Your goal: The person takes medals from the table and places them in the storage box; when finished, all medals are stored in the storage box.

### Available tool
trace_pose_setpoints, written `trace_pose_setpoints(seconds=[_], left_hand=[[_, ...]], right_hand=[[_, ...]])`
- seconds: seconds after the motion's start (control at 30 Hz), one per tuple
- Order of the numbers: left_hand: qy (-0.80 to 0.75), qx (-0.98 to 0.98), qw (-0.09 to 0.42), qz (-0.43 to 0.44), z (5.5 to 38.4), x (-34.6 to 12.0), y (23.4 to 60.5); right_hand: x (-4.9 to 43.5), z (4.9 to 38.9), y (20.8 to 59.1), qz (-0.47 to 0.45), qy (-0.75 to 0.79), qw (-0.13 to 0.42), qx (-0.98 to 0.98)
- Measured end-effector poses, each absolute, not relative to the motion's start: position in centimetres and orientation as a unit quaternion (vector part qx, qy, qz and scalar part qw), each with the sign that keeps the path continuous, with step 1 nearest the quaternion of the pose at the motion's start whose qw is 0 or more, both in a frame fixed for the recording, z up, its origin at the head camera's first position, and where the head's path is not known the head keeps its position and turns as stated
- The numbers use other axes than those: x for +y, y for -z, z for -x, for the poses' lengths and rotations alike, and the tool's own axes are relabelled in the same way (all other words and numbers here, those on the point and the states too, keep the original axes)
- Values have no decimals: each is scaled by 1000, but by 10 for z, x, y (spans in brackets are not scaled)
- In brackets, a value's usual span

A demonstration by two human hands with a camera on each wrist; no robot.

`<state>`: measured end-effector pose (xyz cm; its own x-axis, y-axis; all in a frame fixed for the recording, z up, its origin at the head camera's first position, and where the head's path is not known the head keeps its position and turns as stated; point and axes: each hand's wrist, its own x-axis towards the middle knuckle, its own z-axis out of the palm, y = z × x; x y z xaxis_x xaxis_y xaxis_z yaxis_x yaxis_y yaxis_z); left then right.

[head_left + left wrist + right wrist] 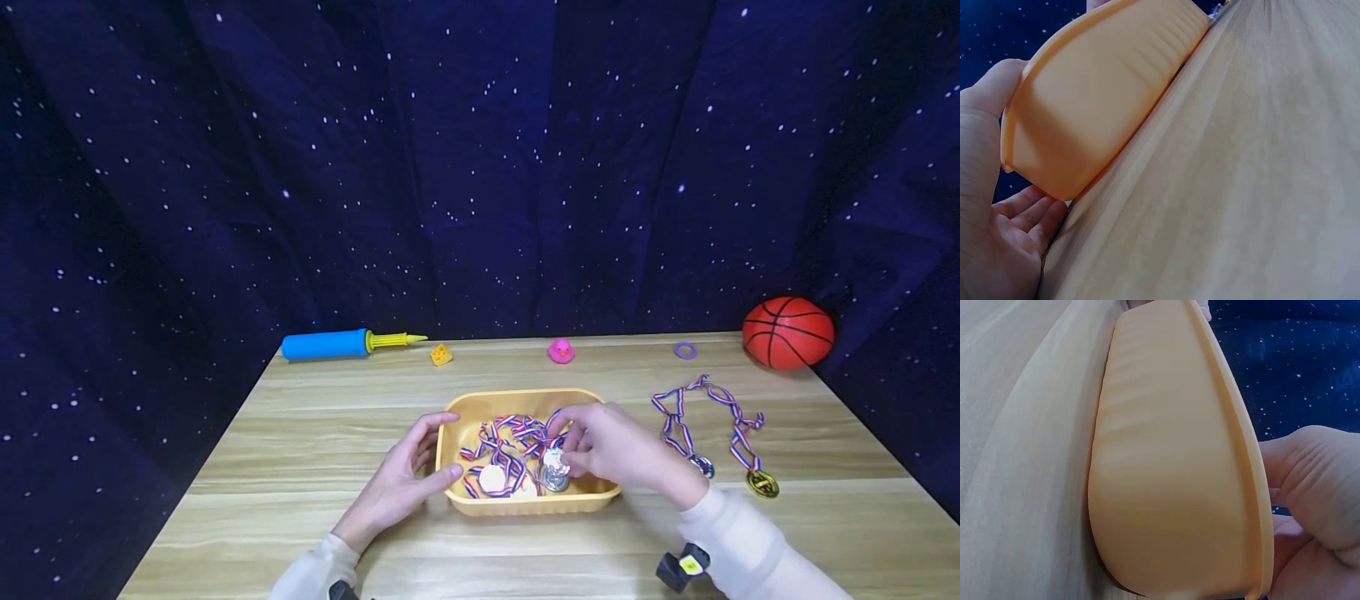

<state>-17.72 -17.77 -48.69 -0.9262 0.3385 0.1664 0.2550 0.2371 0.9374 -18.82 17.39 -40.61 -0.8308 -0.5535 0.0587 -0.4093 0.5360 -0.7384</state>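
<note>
A yellow plastic tray [525, 506] holds several medals on red, white and blue striped ribbons [517, 433]. My right hand [615, 442] reaches over its right side and pinches a silver medal [555, 460] between thumb and fingers. Just below that lies another silver medal [553, 479]. A pale, glare-lit medal [492, 478] rests further left inside. My left hand [401, 479] holds the tray's left end, thumb and index finger at the rim. In the right wrist view the tray wall [1166, 456] hides the right fingertips and the medal.
Right of the tray lie a silver medal [702, 466] and a gold medal [762, 483] with spread ribbons. Along the back edge are a blue and yellow hand pump [326, 344], a small yellow piece [441, 355], a pink rubber duck [561, 351], a purple ring [686, 351] and a basketball [788, 333].
</note>
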Motion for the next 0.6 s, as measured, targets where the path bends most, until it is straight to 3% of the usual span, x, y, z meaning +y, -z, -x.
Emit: trace_pose_setpoints(seconds=[0.23, 0.6], left_hand=[[-591, 784, 43, -185, 176, -176, 486], [-590, 785, 35, -187, 177, -178, 487]], right_hand=[[178, 186, 402, 282, 384, 65, 877], [203, 188, 386, 288, 422, -54, 858]])
